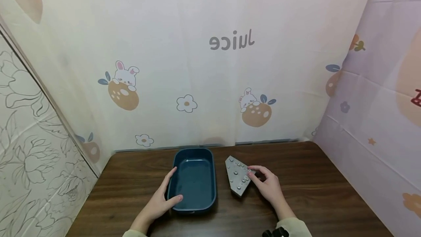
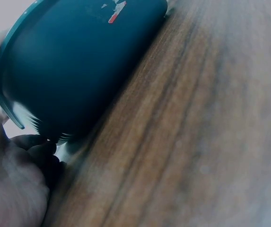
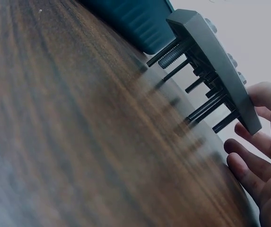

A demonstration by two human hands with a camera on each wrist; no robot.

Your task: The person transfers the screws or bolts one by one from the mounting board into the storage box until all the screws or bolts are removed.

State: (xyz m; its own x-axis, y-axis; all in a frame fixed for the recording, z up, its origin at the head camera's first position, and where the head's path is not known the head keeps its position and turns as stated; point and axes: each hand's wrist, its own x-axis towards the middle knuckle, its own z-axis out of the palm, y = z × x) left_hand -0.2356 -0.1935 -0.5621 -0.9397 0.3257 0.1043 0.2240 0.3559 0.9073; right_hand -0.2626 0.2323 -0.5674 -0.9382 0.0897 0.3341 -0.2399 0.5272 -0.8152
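Note:
A deep teal rectangular tray [image 1: 196, 180] with rounded corners stands on the table. My left hand [image 1: 157, 202] holds its left side, with the thumb over the rim. In the left wrist view, the tray's smooth outer wall [image 2: 74, 61] fills the upper left. To the right, a grey angular metal plate [image 1: 235, 175] has several bolt heads across its top. Thumb and forefinger of my right hand [image 1: 270, 187] pinch the plate's right corner, while the other fingers are loosely bent below. Threaded bolt shanks [image 3: 206, 111] of different thicknesses stick out under the plate, close over the table.
The brown wood-grain table [image 1: 312, 193] reaches back to a pale printed curtain [image 1: 184, 65]. Another printed cloth [image 1: 368, 120] hangs along the right, and a flower-patterned panel [image 1: 29, 156] stands on the left. The tray and plate lie a short gap apart.

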